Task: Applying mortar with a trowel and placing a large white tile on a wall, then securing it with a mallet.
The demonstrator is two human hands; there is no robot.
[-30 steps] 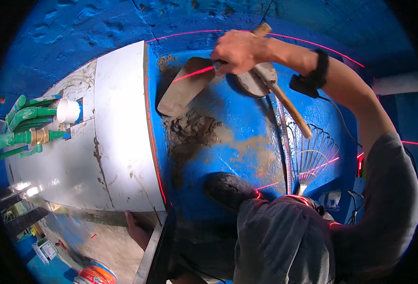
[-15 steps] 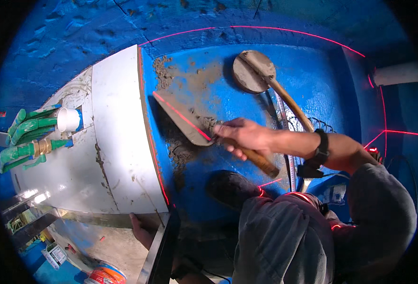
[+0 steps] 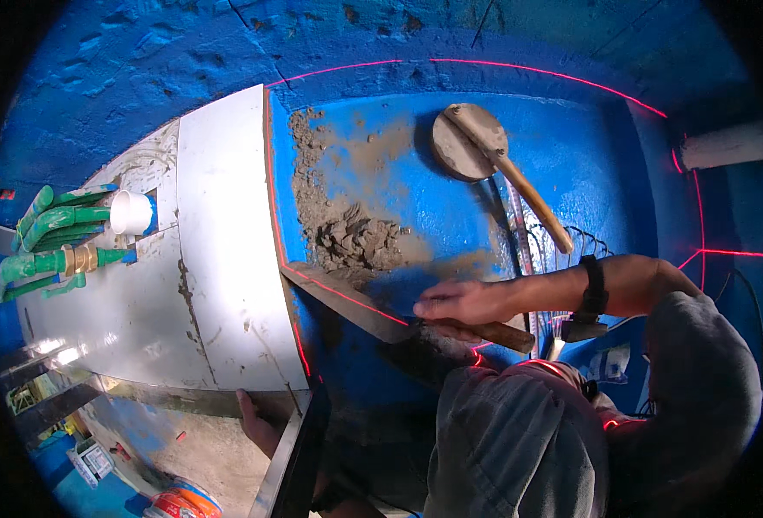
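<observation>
My right hand is closed round the wooden handle of a trowel. Its mortar-smeared blade points left, the tip close to the edge of the white wall panels. Beyond the blade lies a lumpy heap of grey mortar on the blue surface. At the lower left, my left hand is at the lower edge of the white panels, beside a metal strip; most of its fingers are hidden.
A mallet with a wooden handle lies across a grey round disc. A brush is near my right wrist. Green pipes and a white pipe end stick out at left. Red laser lines cross the walls. An orange bucket stands below.
My right hand has drawn the trowel back toward my body, away from the mortar, which now shows as a heap. My left hand stays at the panel edge. The view has shifted slightly.
</observation>
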